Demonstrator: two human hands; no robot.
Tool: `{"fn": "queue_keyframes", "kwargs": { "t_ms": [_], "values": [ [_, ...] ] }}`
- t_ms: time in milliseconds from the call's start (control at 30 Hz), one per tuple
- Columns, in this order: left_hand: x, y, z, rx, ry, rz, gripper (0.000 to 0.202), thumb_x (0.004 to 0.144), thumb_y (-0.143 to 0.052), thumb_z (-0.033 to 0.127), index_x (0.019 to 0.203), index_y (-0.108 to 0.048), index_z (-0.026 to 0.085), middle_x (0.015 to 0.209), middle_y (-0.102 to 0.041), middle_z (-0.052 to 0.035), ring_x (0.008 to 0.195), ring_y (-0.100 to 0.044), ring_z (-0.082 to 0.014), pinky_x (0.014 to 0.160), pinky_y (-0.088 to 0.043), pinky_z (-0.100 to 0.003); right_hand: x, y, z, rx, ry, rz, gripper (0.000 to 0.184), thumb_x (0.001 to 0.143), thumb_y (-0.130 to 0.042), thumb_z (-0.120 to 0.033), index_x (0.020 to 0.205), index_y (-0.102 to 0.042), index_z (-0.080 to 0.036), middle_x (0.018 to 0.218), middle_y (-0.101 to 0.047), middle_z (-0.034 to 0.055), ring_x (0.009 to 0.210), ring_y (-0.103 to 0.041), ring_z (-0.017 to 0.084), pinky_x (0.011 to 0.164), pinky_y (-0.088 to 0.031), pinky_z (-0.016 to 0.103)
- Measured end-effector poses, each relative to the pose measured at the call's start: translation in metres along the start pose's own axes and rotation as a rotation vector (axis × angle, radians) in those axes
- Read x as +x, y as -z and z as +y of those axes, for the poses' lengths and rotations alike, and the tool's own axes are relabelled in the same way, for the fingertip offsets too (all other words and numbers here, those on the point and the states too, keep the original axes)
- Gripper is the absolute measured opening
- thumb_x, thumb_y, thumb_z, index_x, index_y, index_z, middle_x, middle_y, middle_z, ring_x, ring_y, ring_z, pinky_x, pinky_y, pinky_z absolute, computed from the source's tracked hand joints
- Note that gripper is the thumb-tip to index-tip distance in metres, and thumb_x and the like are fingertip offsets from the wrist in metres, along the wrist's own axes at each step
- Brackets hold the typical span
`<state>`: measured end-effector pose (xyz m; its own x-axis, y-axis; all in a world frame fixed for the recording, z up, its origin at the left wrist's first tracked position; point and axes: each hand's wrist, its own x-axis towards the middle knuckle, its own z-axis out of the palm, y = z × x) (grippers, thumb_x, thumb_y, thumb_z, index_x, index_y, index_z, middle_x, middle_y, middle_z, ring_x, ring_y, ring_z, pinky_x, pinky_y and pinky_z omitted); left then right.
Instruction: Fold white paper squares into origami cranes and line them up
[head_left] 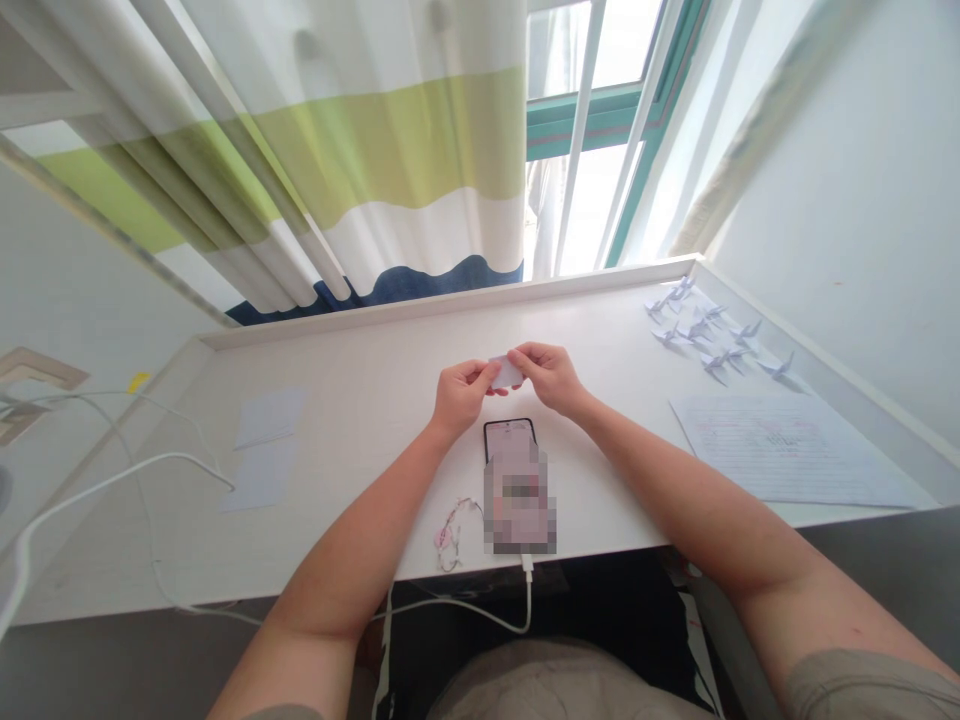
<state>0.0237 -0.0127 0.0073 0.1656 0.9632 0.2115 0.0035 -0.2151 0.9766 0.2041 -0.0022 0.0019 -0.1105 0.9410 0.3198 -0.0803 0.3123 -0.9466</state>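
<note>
A small piece of white paper (507,372) is held above the desk between my two hands. My left hand (463,390) pinches its left side, thumb on top. On the right side and upper corner, my right hand (549,375) grips the same paper with thumb and fingers. Whether the paper is folded is too small to make out. Just below the hands lies a phone (517,485), its screen partly blurred, with a white cable plugged into its lower end. A beaded strap with a pink charm (448,538) rests to the left of the phone.
Several folded paper cranes (709,330) stand at the desk's back right. Written sheets (780,450) lie in front of them. Two blank paper pieces (262,450) lie at the left, near a white cable (112,480). A raised rim (450,297) borders the white desk's back, below curtains.
</note>
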Motion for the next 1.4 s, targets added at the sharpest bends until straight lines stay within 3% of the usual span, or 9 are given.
{"fn": "queue_keyframes", "kwargs": {
  "t_ms": [200, 333, 533, 700, 833, 1067, 1267, 1333, 1400],
  "values": [
    [0.000, -0.002, 0.000, -0.019, 0.017, 0.018, 0.060, 0.079, -0.083, 0.076, 0.081, -0.076, 0.016, 0.074, -0.080, -0.0065, 0.064, -0.080, -0.0230, 0.061, -0.062, -0.032, 0.001, 0.001, -0.002, 0.046, -0.054, -0.017, 0.059, 0.087, -0.076, -0.079, 0.081, -0.074, -0.021, 0.065, -0.069, 0.0003, 0.055, -0.064, 0.014, 0.055, -0.055, 0.031],
    [0.001, -0.002, -0.003, -0.040, 0.063, 0.028, 0.063, 0.078, -0.083, 0.078, 0.085, -0.075, 0.017, 0.075, -0.079, -0.0063, 0.062, -0.079, -0.0227, 0.059, -0.062, -0.032, 0.002, 0.002, -0.001, 0.075, -0.106, 0.017, 0.069, 0.091, -0.063, -0.087, 0.084, -0.074, -0.020, 0.068, -0.071, 0.0029, 0.052, -0.062, 0.014, 0.052, -0.055, 0.032],
    [0.001, -0.003, -0.006, -0.072, 0.135, -0.025, 0.065, 0.080, -0.079, 0.080, 0.090, -0.071, 0.017, 0.080, -0.081, -0.0089, 0.067, -0.081, -0.0234, 0.061, -0.063, -0.032, 0.001, 0.000, 0.001, -0.052, -0.051, 0.027, 0.065, 0.081, -0.074, -0.087, 0.076, -0.067, -0.023, 0.057, -0.064, -0.0012, 0.046, -0.053, 0.012, 0.045, -0.044, 0.029],
    [-0.001, -0.004, -0.003, -0.128, 0.212, -0.152, 0.065, 0.075, -0.087, 0.076, 0.091, -0.068, 0.016, 0.084, -0.083, -0.0136, 0.070, -0.081, -0.0247, 0.069, -0.065, -0.037, 0.005, 0.000, 0.000, -0.093, -0.020, 0.085, 0.066, 0.081, -0.072, -0.089, 0.076, -0.063, -0.024, 0.054, -0.055, -0.0036, 0.045, -0.047, 0.012, 0.042, -0.035, 0.028],
    [-0.001, -0.004, -0.001, -0.136, 0.192, -0.136, 0.060, 0.075, -0.089, 0.072, 0.084, -0.068, 0.016, 0.082, -0.083, -0.0144, 0.071, -0.081, -0.0246, 0.075, -0.066, -0.040, 0.004, 0.001, 0.001, -0.082, -0.084, 0.072, 0.068, 0.081, -0.068, -0.092, 0.078, -0.060, -0.025, 0.048, -0.050, -0.0064, 0.038, -0.041, 0.010, 0.037, -0.029, 0.027],
    [0.003, 0.006, -0.001, -0.081, 0.194, -0.206, 0.053, 0.080, -0.088, 0.065, 0.076, -0.065, 0.018, 0.076, -0.082, -0.0112, 0.068, -0.078, -0.0206, 0.072, -0.062, -0.035, 0.001, 0.001, 0.002, -0.075, -0.101, 0.004, 0.061, 0.081, -0.077, -0.083, 0.084, -0.064, -0.024, 0.055, -0.060, -0.0036, 0.043, -0.050, 0.012, 0.037, -0.036, 0.026],
    [0.005, 0.010, -0.003, 0.042, 0.180, -0.212, 0.048, 0.086, -0.080, 0.064, 0.078, -0.070, 0.018, 0.071, -0.078, -0.0080, 0.052, -0.067, -0.0155, 0.053, -0.046, -0.028, 0.004, 0.001, 0.013, -0.139, -0.054, 0.023, 0.052, 0.091, -0.072, -0.074, 0.085, -0.069, -0.023, 0.053, -0.054, -0.0045, 0.044, -0.045, 0.012, 0.041, -0.035, 0.028],
    [0.008, 0.010, -0.006, 0.067, 0.131, -0.165, 0.046, 0.086, -0.079, 0.063, 0.077, -0.068, 0.019, 0.069, -0.076, -0.0067, 0.053, -0.065, -0.0147, 0.053, -0.045, -0.028, 0.004, 0.004, 0.015, -0.216, -0.038, 0.040, 0.046, 0.099, -0.066, -0.068, 0.096, -0.073, -0.022, 0.058, -0.057, -0.0031, 0.046, -0.048, 0.014, 0.044, -0.040, 0.029],
    [0.010, 0.013, -0.009, 0.107, 0.087, -0.117, 0.044, 0.087, -0.077, 0.060, 0.076, -0.067, 0.019, 0.065, -0.072, -0.0046, 0.054, -0.061, -0.0142, 0.056, -0.046, -0.028, 0.004, 0.010, 0.016, -0.330, 0.075, 0.061, 0.038, 0.104, -0.062, -0.056, 0.117, -0.074, -0.022, 0.079, -0.070, 0.0031, 0.062, -0.063, 0.019, 0.054, -0.053, 0.033]
  ]
}}
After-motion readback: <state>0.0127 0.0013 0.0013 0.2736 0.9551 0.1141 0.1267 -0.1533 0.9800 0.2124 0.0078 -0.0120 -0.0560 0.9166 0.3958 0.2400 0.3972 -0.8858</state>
